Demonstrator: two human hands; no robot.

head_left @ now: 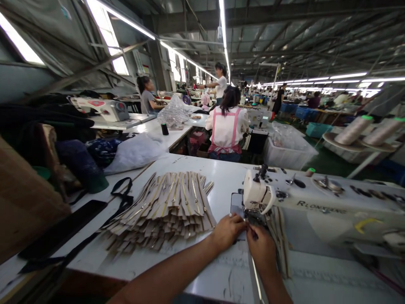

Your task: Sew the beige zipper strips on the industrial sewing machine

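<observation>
Both hands meet just in front of the needle area of a white sewing machine. My left hand has its fingers bent together at the machine's plate; what they pinch is too small to make out. Beside it, my right hand is closed on a small dark piece, which I cannot make out clearly. A strip with a metallic line runs from under my right hand toward the front edge. Grey strips with zippers lie right of my right hand. A large fanned pile of similar zipper strips lies left of my hands.
A black strap and dark flat tray lie at the left, near a white plastic bag. A person in a pink apron sits ahead, beside a clear bin. Thread cones stand at the right.
</observation>
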